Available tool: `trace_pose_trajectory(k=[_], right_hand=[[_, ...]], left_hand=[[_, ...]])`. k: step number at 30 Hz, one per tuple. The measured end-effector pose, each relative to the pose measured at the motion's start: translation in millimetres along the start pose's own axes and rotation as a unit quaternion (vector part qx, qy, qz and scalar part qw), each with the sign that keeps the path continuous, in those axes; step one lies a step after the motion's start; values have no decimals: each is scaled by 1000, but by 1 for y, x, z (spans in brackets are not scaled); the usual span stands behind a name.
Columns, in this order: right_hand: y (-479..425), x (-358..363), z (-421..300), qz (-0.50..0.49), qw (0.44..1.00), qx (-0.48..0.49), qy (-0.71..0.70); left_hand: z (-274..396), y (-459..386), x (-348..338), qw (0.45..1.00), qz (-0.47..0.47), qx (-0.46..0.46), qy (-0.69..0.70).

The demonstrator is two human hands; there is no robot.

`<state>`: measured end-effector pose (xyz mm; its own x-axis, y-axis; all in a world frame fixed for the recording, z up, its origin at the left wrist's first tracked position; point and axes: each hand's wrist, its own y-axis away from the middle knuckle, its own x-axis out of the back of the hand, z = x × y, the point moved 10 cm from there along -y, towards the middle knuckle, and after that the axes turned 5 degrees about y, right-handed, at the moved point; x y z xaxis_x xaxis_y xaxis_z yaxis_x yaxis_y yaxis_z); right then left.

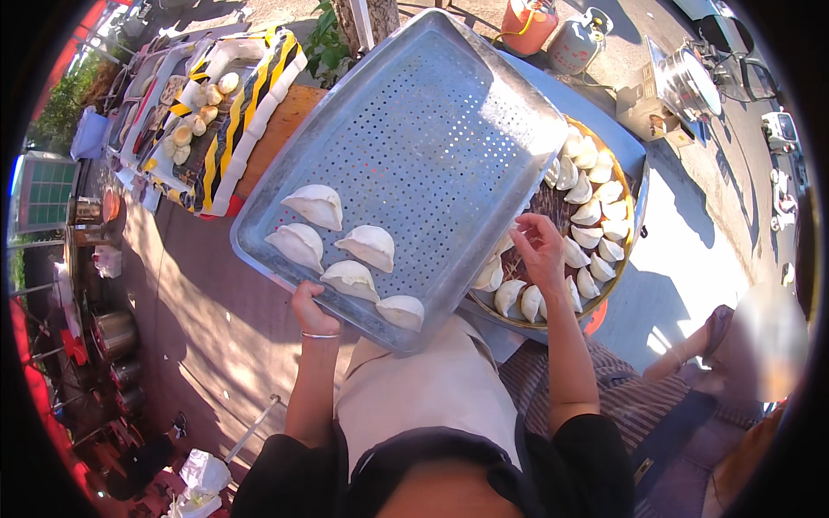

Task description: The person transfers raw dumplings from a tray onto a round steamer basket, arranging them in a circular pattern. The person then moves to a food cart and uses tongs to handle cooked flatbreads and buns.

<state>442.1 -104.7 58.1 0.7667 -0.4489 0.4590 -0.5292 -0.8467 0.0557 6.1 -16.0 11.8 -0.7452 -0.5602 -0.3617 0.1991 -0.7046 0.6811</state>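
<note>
A large perforated metal tray (414,168) tilts in front of me. Several white crescent dumplings (348,280) lie in its near left corner. My left hand (312,312) grips the tray's near rim, thumb over the edge. Beyond the tray's right edge stands a round, yellow-rimmed tray (623,249), partly hidden by the metal one. More dumplings (586,236) line it in curved rows around a dark middle. Over its left part hovers my right hand (541,249), fingers bent beside the metal rim. Whether it pinches anything there is hidden.
Yellow-and-black striped tape edges a food case (249,116) with round pale food (194,123) at left. Gas cylinders (578,42) and a tree trunk (375,22) stand beyond the tray. Close at right is another person (660,401) in striped clothing. Pots (115,333) line the far left.
</note>
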Motion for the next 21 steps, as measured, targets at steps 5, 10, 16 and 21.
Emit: trace_pose_trajectory(k=[5, 10, 16, 21], right_hand=[[29, -175, -142, -181, 954, 203, 126], [37, -211, -117, -218, 965, 140, 34], [54, -91, -40, -144, 836, -172, -500], [47, 47, 63, -53, 984, -84, 148]], left_hand=[[-16, -10, 3, 998, -44, 48, 15], [1, 9, -3, 997, -43, 61, -31], [43, -16, 20, 997, -54, -4, -51], [74, -24, 38, 996, -60, -53, -40]])
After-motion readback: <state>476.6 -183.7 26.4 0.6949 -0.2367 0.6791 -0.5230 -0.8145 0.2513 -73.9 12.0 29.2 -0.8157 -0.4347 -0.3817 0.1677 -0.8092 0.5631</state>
